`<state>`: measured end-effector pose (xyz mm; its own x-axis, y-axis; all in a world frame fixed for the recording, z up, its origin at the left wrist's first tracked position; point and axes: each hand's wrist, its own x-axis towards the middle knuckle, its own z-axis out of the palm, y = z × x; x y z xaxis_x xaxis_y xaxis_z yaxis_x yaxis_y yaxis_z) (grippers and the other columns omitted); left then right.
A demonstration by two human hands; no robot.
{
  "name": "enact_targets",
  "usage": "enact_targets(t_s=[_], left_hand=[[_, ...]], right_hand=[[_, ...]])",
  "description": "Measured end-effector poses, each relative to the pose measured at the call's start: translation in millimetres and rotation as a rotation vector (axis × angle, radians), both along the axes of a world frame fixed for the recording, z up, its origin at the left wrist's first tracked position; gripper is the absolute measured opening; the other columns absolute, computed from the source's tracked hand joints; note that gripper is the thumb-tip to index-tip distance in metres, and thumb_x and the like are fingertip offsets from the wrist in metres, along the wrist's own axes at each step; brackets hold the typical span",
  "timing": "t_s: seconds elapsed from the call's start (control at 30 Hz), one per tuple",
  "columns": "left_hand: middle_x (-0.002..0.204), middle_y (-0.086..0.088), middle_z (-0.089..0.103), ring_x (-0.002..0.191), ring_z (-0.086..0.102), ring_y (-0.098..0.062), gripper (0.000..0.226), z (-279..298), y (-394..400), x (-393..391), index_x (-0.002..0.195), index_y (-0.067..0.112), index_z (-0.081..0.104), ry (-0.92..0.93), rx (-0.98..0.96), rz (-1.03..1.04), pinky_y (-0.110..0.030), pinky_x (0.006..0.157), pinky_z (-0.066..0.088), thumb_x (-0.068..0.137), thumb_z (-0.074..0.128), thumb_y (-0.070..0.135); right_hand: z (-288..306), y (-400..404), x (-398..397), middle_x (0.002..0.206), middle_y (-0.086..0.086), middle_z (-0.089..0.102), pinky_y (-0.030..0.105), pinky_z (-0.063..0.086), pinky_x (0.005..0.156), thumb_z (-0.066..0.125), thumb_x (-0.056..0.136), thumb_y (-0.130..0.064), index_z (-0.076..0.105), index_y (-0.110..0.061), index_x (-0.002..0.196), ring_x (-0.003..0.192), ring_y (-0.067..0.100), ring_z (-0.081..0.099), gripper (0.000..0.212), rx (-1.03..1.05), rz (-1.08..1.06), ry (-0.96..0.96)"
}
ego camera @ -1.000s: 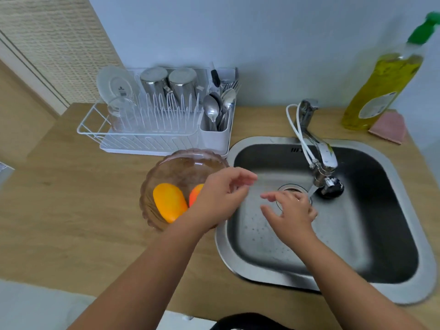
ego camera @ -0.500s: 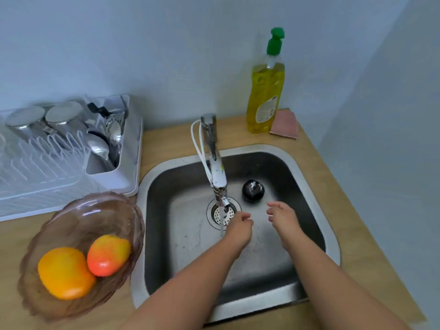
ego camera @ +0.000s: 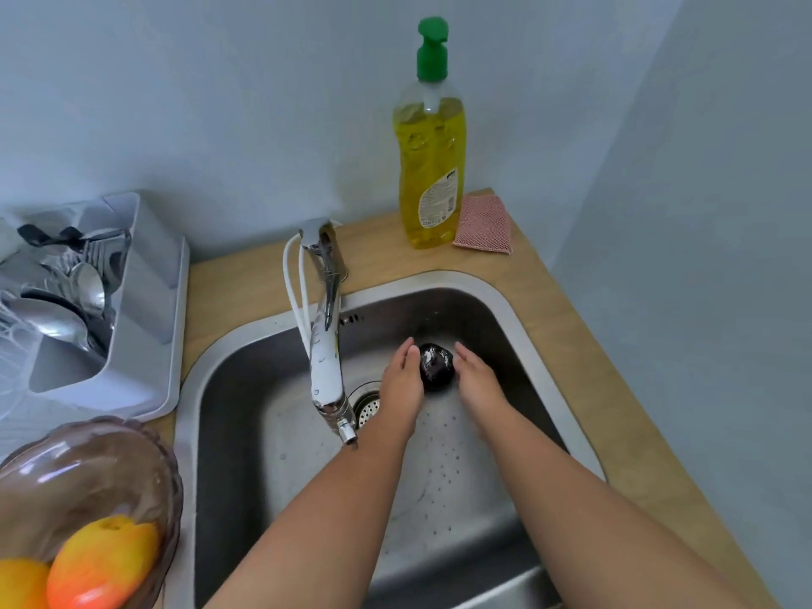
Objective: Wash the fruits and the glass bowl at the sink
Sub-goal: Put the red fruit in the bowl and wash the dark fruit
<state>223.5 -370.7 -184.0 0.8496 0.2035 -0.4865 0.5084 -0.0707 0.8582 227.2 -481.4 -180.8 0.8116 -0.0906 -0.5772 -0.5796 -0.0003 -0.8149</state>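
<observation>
Head view: both arms stretched into the steel sink [ego camera: 518, 309], hands flanking a dark round fruit [ego camera: 436, 366] that sits on the basin floor near the back wall. Left hand [ego camera: 402, 389] just beside its left flank, fingers [ego camera: 406, 351] straight and together, thumb side against or nearly against the fruit — contact hard to judge. Right hand [ego camera: 479, 382] at the right flank, fingers likewise extended, not curled round anything. Drain strainer [ego camera: 367, 404] beside the left wrist, under the tap [ego camera: 326, 358]. Glass bowl [ego camera: 101, 468] on the wooden table [ego camera: 567, 340] left of the sink, holding an orange fruit [ego camera: 22, 584] and a red-yellow fruit [ego camera: 103, 560] touching each other. Yellow soap bottle [ego camera: 430, 156] and pink sponge [ego camera: 483, 224] at the back corner — drying rack [ego camera: 145, 309] with cutlery at far left.
</observation>
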Motion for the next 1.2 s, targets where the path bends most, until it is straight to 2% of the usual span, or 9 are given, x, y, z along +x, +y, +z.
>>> enact_targets(t_s=[0.23, 0.3, 0.4, 0.47, 0.6, 0.77, 0.93, 1.03, 1.2], left_hand=[[0.137, 0.007, 0.061, 0.125, 0.058, -0.020, 0.023, -14.3, 9.6, -9.6, 0.099, 0.069, 0.061, -0.008, -0.039, -0.020, -0.049, 0.110, 0.044, 0.085, 0.053, 0.053], [0.134, 0.009, 0.063, 0.125, 0.058, -0.029, 0.025, -6.6, 11.9, -19.1, 0.107, 0.065, 0.063, -0.018, -0.041, -0.029, -0.054, 0.110, 0.043, 0.087, 0.054, 0.052], [0.124, 0.011, 0.067, 0.118, 0.063, -0.020, 0.022, 9.6, 14.9, -33.5, 0.106, 0.059, 0.066, -0.051, -0.056, -0.032, -0.045, 0.103, 0.051, 0.093, 0.057, 0.044], [0.117, 0.007, 0.068, 0.110, 0.065, -0.021, 0.019, 18.7, 17.4, -41.4, 0.108, 0.052, 0.065, -0.076, -0.053, -0.032, -0.036, 0.083, 0.054, 0.094, 0.059, 0.039], [0.114, -0.008, 0.064, 0.095, 0.066, -0.024, 0.019, 29.6, 28.3, -56.0, 0.116, 0.028, 0.061, -0.092, -0.062, -0.013, -0.022, 0.053, 0.053, 0.097, 0.059, 0.030], [0.114, -0.012, 0.068, 0.106, 0.067, -0.036, 0.026, 41.2, 54.3, -74.6, 0.098, 0.039, 0.061, -0.056, -0.118, 0.060, -0.053, 0.072, 0.061, 0.076, 0.069, 0.050], [0.111, -0.005, 0.068, 0.100, 0.070, -0.022, 0.011, 53.1, 70.6, -95.8, 0.103, 0.030, 0.059, -0.096, -0.186, 0.099, -0.040, 0.072, 0.063, 0.096, 0.062, 0.022], [0.117, 0.001, 0.065, 0.103, 0.070, -0.022, 0.015, 54.0, 71.8, -110.4, 0.106, 0.028, 0.062, -0.130, -0.207, 0.147, -0.037, 0.078, 0.062, 0.095, 0.064, 0.018], [0.114, 0.000, 0.066, 0.099, 0.070, -0.028, 0.009, 48.1, 80.5, -112.3, 0.103, 0.030, 0.061, -0.133, -0.137, 0.250, -0.036, 0.072, 0.061, 0.094, 0.062, 0.027]], right_hand=[[-2.4, 4.6, -1.4, 0.132, 0.007, 0.060, 0.034, 0.042, 0.105, 0.044, 0.101, -0.015, 0.055, -0.015, 0.136, 0.121, 0.021, 0.057, 0.037, 0.087, -0.011, 0.014], [3.6, 3.7, -6.7, 0.126, 0.004, 0.061, 0.031, 0.043, 0.101, 0.048, 0.100, -0.017, 0.058, -0.015, 0.134, 0.118, 0.020, 0.057, 0.036, 0.075, -0.018, -0.012], [16.7, 5.1, -16.0, 0.110, 0.004, 0.068, 0.026, 0.048, 0.089, 0.055, 0.096, -0.019, 0.069, -0.016, 0.113, 0.101, 0.015, 0.063, 0.022, 0.095, -0.053, -0.068], [22.9, 7.9, -24.9, 0.104, 0.003, 0.070, 0.026, 0.049, 0.085, 0.060, 0.094, -0.022, 0.071, -0.024, 0.096, 0.094, 0.013, 0.064, 0.011, 0.087, -0.034, -0.102], [27.9, 17.4, -47.2, 0.111, -0.003, 0.067, 0.023, 0.052, 0.085, 0.065, 0.091, -0.017, 0.068, -0.030, 0.103, 0.098, 0.006, 0.063, 0.017, 0.069, 0.047, -0.172], [34.0, 39.3, -68.1, 0.111, -0.005, 0.064, 0.006, 0.048, 0.065, 0.067, 0.090, -0.014, 0.065, -0.025, 0.118, 0.098, 0.002, 0.060, 0.031, 0.074, 0.136, -0.231], [39.1, 65.4, -67.3, 0.113, -0.002, 0.068, 0.027, 0.052, 0.087, 0.065, 0.091, -0.025, 0.067, -0.033, 0.103, 0.106, 0.015, 0.064, 0.014, 0.060, 0.121, -0.203], [44.8, 77.6, -65.1, 0.104, 0.002, 0.071, 0.032, 0.054, 0.079, 0.058, 0.094, -0.032, 0.069, -0.025, 0.097, 0.101, 0.022, 0.066, 0.014, 0.084, 0.073, -0.122], [40.3, 87.4, -82.8, 0.124, -0.001, 0.066, 0.041, 0.051, 0.099, 0.051, 0.095, -0.031, 0.062, -0.031, 0.124, 0.116, 0.019, 0.061, 0.031, 0.076, 0.302, -0.143]])
